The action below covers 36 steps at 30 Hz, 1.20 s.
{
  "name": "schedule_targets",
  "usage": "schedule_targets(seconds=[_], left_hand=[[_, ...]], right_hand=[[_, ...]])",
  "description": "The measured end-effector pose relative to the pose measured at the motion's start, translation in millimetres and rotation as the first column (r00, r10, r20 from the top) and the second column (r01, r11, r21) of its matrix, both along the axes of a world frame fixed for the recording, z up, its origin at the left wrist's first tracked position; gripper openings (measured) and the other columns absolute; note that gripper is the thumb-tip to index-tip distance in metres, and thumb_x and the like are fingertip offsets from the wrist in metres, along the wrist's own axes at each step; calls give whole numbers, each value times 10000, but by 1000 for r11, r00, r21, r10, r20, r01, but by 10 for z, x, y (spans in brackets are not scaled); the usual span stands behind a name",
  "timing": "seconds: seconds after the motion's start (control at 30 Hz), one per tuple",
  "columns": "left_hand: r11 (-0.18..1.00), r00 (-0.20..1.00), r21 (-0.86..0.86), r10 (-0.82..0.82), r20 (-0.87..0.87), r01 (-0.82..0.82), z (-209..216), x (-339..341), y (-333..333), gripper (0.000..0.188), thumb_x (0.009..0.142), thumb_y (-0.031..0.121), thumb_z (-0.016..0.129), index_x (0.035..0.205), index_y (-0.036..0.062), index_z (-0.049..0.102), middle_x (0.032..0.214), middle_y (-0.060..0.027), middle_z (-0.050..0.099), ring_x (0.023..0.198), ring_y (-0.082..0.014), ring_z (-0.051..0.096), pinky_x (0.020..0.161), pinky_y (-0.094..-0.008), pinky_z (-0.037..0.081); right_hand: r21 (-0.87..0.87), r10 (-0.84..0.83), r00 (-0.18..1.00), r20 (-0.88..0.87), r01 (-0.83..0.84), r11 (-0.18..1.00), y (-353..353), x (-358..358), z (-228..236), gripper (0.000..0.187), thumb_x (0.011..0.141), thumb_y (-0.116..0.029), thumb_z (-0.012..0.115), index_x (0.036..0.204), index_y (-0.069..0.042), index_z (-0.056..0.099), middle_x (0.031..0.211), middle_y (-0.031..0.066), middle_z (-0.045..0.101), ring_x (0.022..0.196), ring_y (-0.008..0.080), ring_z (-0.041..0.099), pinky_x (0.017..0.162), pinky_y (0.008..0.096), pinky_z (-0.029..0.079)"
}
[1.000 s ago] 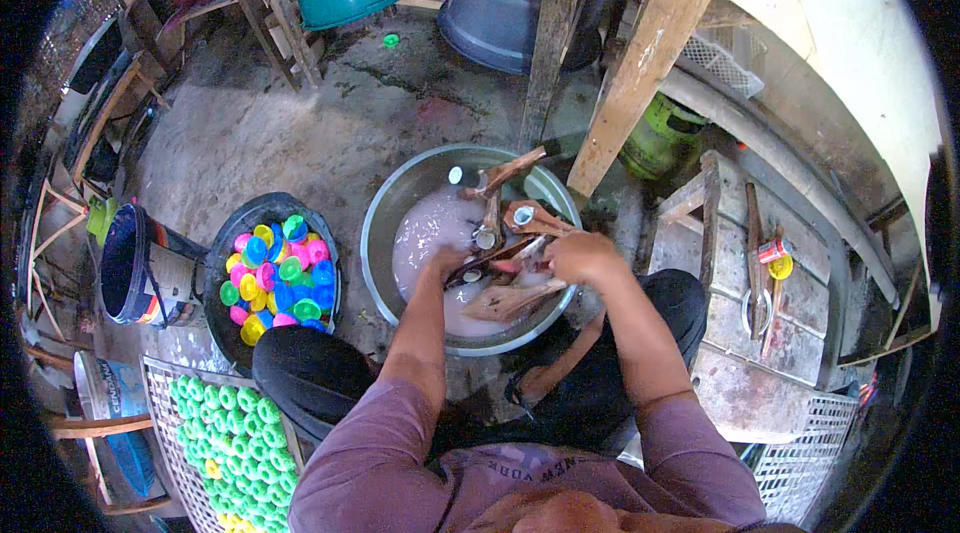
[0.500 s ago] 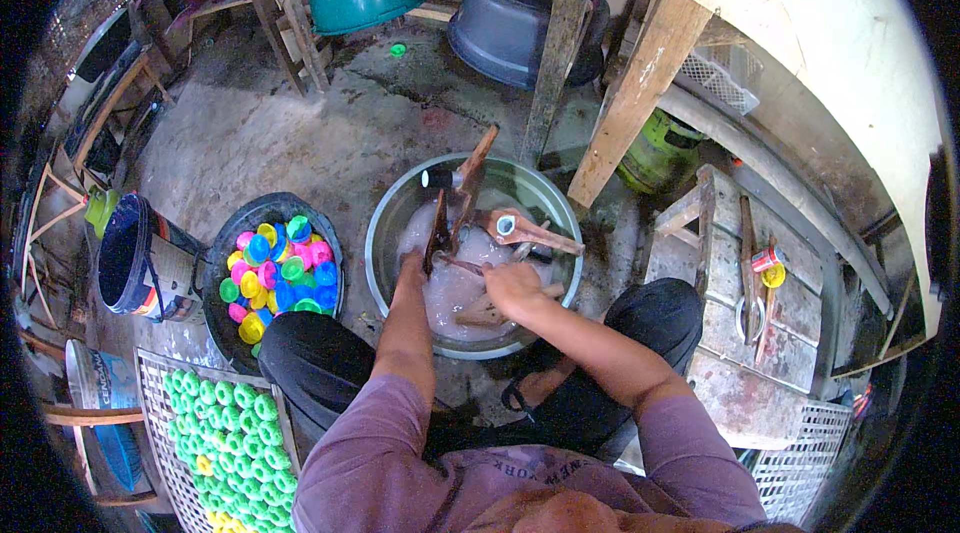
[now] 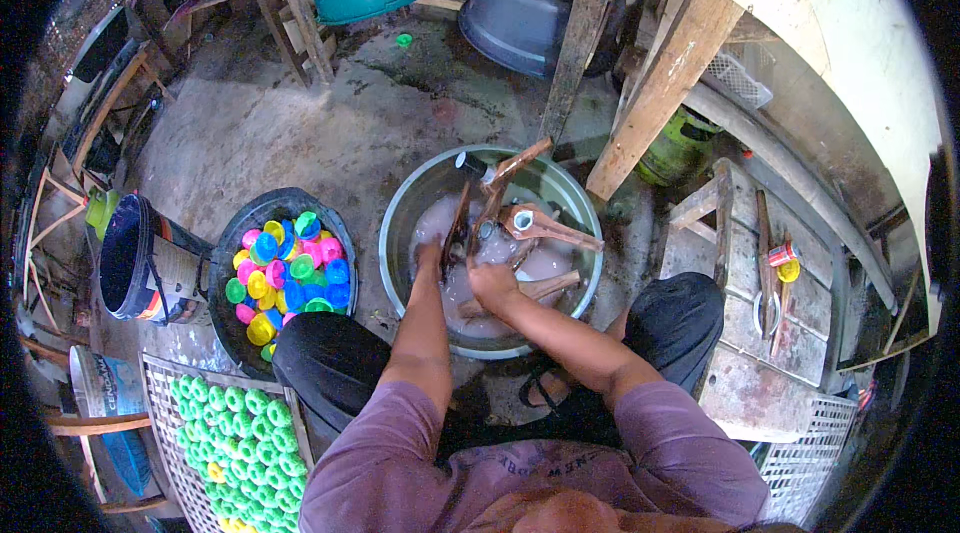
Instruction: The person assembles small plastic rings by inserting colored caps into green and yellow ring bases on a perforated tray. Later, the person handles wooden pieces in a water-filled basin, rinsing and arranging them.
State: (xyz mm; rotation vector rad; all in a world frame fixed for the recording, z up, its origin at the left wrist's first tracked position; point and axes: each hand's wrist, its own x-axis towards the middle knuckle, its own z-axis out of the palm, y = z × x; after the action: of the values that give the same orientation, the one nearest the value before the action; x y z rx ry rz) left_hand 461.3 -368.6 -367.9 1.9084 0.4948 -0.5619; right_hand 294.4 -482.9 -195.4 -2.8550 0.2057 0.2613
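Note:
A round grey-green basin (image 3: 389, 263) of cloudy, sudsy water stands between my knees. My left hand (image 3: 428, 255) is low in it, closed against a dark brown wooden piece (image 3: 458, 221) that stands tilted; its fingertips are hidden behind the wood and suds. Close by on the right, my right hand (image 3: 492, 287) is curled shut beside the wood, and what it grips is hidden. A second wooden arm (image 3: 522, 161) slants up over the far rim, near a white-ended dark cylinder (image 3: 471, 165). A flat wooden piece with a pale ring (image 3: 560, 229) and a lighter wooden bar (image 3: 548, 286) lie to the right.
On the left stand a black tub (image 3: 222, 318) of colourful plastic cups and a dark bucket (image 3: 128, 253). Green ring-shaped pieces (image 3: 240, 423) cover a lattice tray. A low wooden bench (image 3: 745, 388) is on the right. Wooden posts (image 3: 660, 73) rise ahead, near large basins (image 3: 515, 18).
My right hand has drawn left and closer to my left hand and the upright wood. The whole view has shifted slightly, moving the basin rightward in the picture.

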Motion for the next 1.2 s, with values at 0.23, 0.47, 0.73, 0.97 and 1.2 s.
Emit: schedule_targets(seconds=[0.23,0.47,0.73,0.97,1.2], left_hand=[[940,969,304,83,231,-153,-44,-80,-94,738,783,505,627,1094,-161,558,1128,-314,589,1043,-416,597,907,-462,465],[913,975,-352,166,-145,-208,-101,-3,36,696,802,427,612,1244,-97,489,1272,-256,520,1085,-389,568,897,-468,464],[697,886,-549,326,-331,-462,-118,-25,-146,831,745,454,758,1348,-2,416,1268,-176,521,1011,-326,600,798,-477,504],[786,926,-536,119,-359,-309,-312,101,-6,722,820,354,698,1384,62,355,1220,-150,544,1002,-322,603,791,-487,514],[696,938,-648,112,-328,-309,-157,-16,-77,620,871,316,636,1329,-27,397,1156,-165,582,941,-312,628,753,-479,543]], right_hand=[[16,19,997,-73,-18,1000,121,-29,81,331,901,-169,387,1163,-72,565,914,199,676,815,354,676,690,499,528],[-33,112,993,-47,-114,993,-63,-84,157,384,914,-139,364,1263,-102,522,905,194,672,798,331,677,663,472,527],[77,-59,996,-73,65,995,-81,-10,173,398,914,-148,391,1292,-156,514,951,198,668,861,365,664,741,477,525],[-72,112,994,2,-112,991,-124,-18,152,358,925,-191,392,1233,-241,568,925,141,686,824,318,675,663,463,527],[-254,317,948,20,-302,919,-304,-33,265,372,902,-171,396,1239,-171,552,834,146,686,718,293,684,558,445,520]])
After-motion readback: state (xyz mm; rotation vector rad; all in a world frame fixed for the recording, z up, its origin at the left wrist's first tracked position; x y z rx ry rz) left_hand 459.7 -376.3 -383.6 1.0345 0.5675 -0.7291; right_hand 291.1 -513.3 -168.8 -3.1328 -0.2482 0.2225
